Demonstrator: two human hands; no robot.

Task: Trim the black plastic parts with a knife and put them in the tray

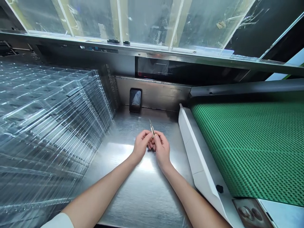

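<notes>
Both of my hands meet over the middle of the bare metal worktop. Between them is a slim pointed tool, its thin tip sticking up and away from me. It could be a small blade or tweezers; I cannot tell which. My left hand is closed, thumb and fingers pinching the tool from the left. My right hand is closed on its other side, the thumb pressed against it. The tool's lower end is hidden by my fingers.
Tall stacks of clear plastic trays stand on the left. A phone leans against the metal back wall. To the right, a white guard borders a green conveyor belt. Clear panels hang above.
</notes>
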